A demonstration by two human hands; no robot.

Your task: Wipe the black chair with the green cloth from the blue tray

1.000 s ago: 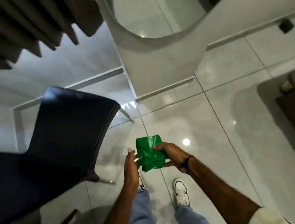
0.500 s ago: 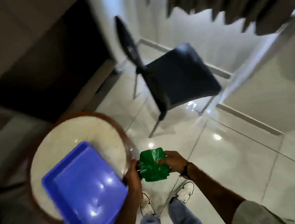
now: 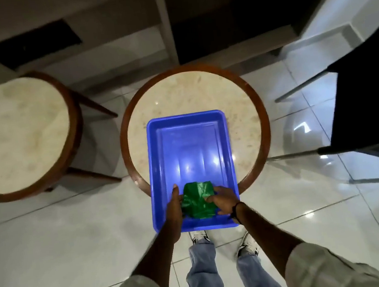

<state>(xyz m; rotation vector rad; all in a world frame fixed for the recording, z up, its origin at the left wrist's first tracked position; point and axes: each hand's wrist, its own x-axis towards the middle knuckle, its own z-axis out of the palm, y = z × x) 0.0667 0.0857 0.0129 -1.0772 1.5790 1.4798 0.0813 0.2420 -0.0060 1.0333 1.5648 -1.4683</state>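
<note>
We found no readable text, labels, brands or numbers anywhere: blue tray (image 3: 189,141) and green cloth (image 3: 198,200) were unmarked as far as we could see, both tabletops plain

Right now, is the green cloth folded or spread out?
Folded: the green cloth is a compact bundle between both hands, over the blue tray.

green cloth (image 3: 198,200), blue tray (image 3: 189,148), black chair (image 3: 366,104)
</note>
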